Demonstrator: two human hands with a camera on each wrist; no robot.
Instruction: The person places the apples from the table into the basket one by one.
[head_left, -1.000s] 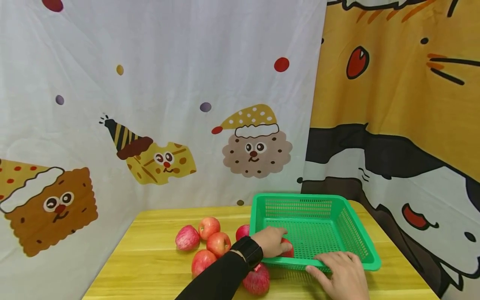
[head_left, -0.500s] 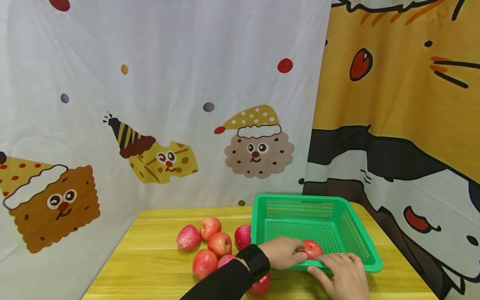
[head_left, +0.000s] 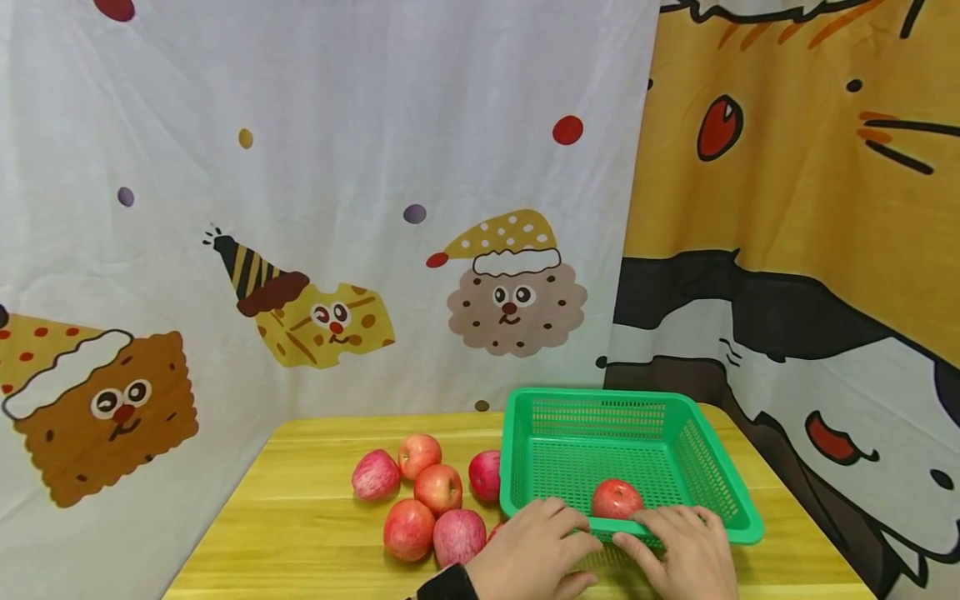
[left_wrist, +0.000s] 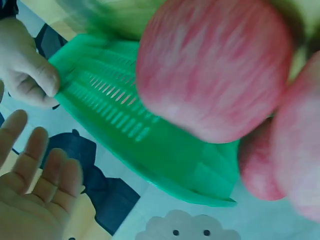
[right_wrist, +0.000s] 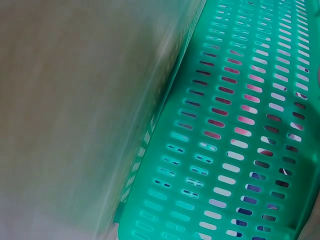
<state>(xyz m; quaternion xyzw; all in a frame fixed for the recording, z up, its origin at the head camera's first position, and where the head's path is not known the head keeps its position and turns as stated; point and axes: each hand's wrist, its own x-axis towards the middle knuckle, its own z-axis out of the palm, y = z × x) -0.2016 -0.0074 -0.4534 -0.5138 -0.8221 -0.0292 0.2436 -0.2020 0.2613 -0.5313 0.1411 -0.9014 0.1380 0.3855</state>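
A single red apple (head_left: 617,498) lies in the green plastic basket (head_left: 708,454), against its front wall. My left hand (head_left: 536,546) is in front of the basket's front left corner, its fingers spread and holding nothing. In the left wrist view that left hand (left_wrist: 42,187) shows loosely extended fingers, with a large red-striped apple (left_wrist: 215,70) close to the camera. With fingers over the front rim and the thumb outside, my right hand (head_left: 686,550) grips the basket. The right wrist view shows the slotted basket wall (right_wrist: 235,120), with red showing through some slots.
Several apples sit left of the basket on the wooden table (head_left: 300,517), including a striped apple (head_left: 460,537) beside my left wrist and a darker apple (head_left: 486,475) against the basket's left side. A cartoon-printed curtain (head_left: 337,208) hangs behind the table.
My left hand let go of the apple inside the basket and drew back over the rim toward the front left. The apple now rests farther right. My right hand stays on the rim.
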